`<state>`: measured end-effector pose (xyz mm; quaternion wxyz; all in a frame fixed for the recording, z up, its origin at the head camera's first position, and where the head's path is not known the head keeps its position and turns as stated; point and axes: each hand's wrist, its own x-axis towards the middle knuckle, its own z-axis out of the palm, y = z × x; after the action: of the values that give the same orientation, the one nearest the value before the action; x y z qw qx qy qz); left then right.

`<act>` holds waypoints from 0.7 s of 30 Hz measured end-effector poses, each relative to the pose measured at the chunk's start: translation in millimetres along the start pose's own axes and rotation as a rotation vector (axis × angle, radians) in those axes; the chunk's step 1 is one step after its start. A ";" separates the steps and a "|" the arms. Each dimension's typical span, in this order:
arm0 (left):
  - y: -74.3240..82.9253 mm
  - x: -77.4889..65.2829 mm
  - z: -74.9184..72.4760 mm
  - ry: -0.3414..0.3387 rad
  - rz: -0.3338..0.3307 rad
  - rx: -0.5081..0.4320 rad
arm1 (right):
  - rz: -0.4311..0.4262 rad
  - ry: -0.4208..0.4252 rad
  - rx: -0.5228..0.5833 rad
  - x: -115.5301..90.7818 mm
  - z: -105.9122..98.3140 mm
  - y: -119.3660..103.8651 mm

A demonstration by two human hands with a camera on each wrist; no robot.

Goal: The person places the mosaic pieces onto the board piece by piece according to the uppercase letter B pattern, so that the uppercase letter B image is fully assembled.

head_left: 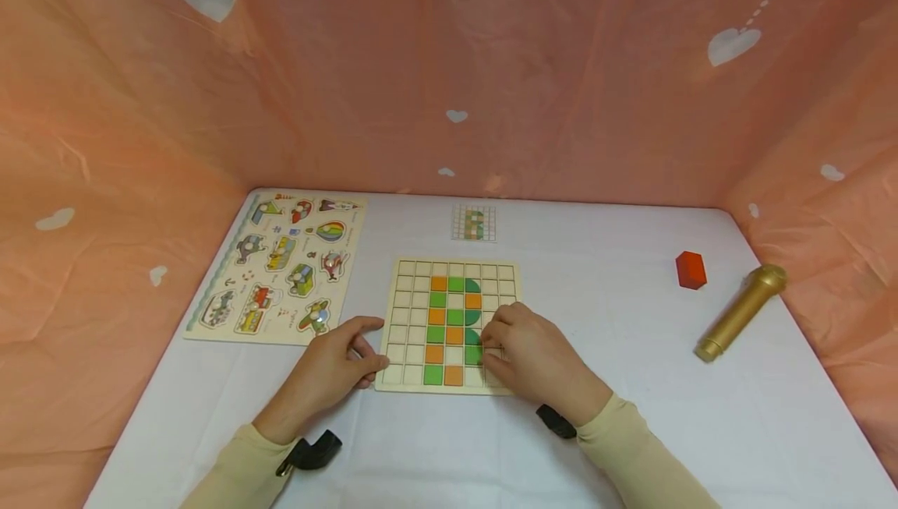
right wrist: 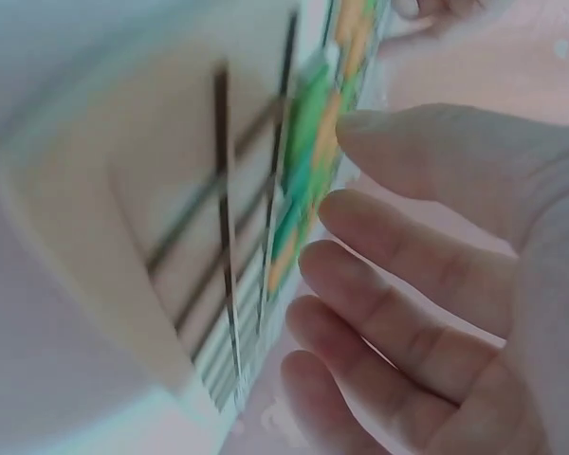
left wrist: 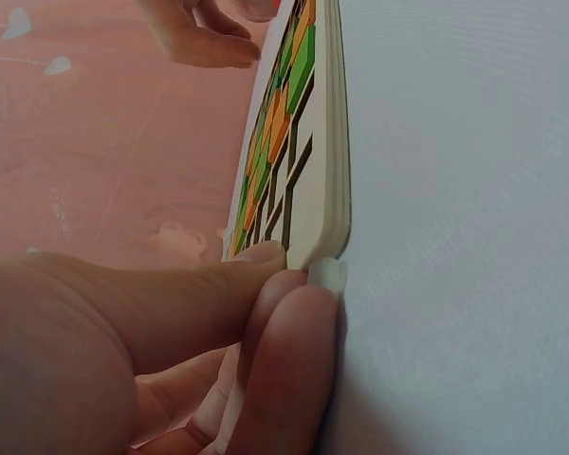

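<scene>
A wooden grid board (head_left: 403, 333) lies on the white table, with orange square tiles (head_left: 453, 376), green square tiles (head_left: 433, 375) and darker green rounded tiles (head_left: 472, 286) set in its middle columns. At its left edge my left hand (head_left: 330, 365) holds the board near the front corner. In the left wrist view, the thumb (left wrist: 204, 299) lies over the rim and the curled fingers are against the side. My right hand (head_left: 536, 353) is over the board's right part, beside the lowest green square. Its fingers (right wrist: 360, 275) are loosely bent, thumb apart, with nothing between them.
A small pattern card (head_left: 474, 224) lies behind the board. To the left is a peg puzzle (head_left: 231, 314) with vehicle pictures. A red block (head_left: 691, 270) and a gold cylinder (head_left: 742, 312) with a knobbed end lie at the right. Peach curtains (head_left: 449, 65) surround the table.
</scene>
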<state>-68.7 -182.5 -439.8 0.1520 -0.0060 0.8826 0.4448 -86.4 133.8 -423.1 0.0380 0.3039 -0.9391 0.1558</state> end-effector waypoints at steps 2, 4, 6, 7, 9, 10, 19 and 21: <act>-0.9 -0.4 1.0 -0.002 -0.004 0.000 | 0.029 0.008 -0.004 -4.4 -5.2 5.2; -1.9 -0.8 1.9 -0.006 -0.008 -0.003 | 0.052 0.016 -0.018 -10.8 -9.6 11.8; -2.6 -0.9 2.5 -0.007 -0.005 -0.003 | 0.075 0.022 -0.027 -19.0 -14.0 18.7; -2.9 -0.7 2.6 -0.006 -0.001 0.000 | 0.087 0.027 -0.035 -23.7 -16.3 22.2; -2.8 -0.2 2.5 -0.002 0.007 0.003 | 0.111 0.030 -0.044 -33.5 -20.1 29.4; -2.7 0.1 2.4 -0.001 0.010 0.005 | 0.124 0.030 -0.047 -38.7 -22.3 32.8; -0.7 0.3 0.9 0.001 0.002 0.001 | 0.218 0.007 -0.065 -76.8 -32.4 54.3; -0.2 0.1 0.7 0.002 0.001 -0.002 | 0.237 -0.003 -0.059 -81.9 -32.6 56.3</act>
<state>-68.6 -182.0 -440.4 0.1510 -0.0063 0.8823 0.4458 -53.5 233.1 -421.0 0.0270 0.1900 -0.9726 0.1311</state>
